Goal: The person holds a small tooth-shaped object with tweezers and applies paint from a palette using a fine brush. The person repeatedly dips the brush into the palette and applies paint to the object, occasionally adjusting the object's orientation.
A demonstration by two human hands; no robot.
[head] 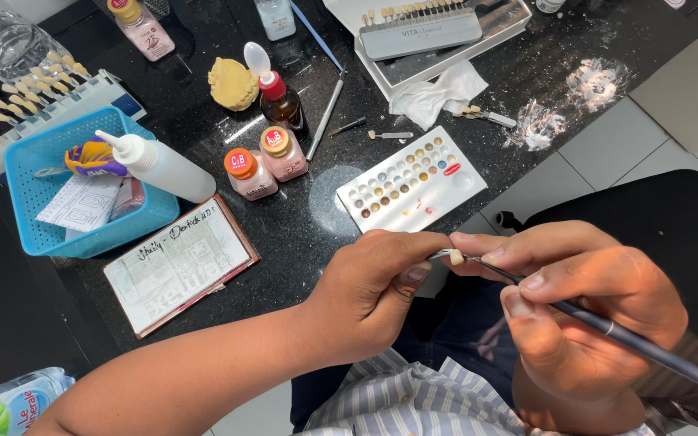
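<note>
— fingers first: how do they sit?

— left hand (369,295) has thumb and fingertips pinched together on a small tooth (456,257), held above the lap just off the counter edge. right hand (583,311) is clamped round a brush (607,327), thumb and fingers pressed on its shaft.

— which way does the brush run?

— long axis goes from lower right, past the wrist, up and left; its fine tip points left and meets the tooth between the two hands.

— and beyond the hands?

— counter (300,242), dark and speckled. nearest is a white palette (411,182) with small wells of colour, just past the knuckles. left of it lies a card (178,265) with handwriting. two small pink jars (264,164) stand behind the card, a brown dropper bottle (282,101) behind those.

— anything at the left?

— blue basket (34,234) with a white squeeze bottle (159,165) leaning over its rim. a shade guide (30,101) runs behind it.

— far end?

— a second guide (422,28) in a white tray, a crumpled tissue (438,93) before it. nothing lies between the hands and the palette.
</note>
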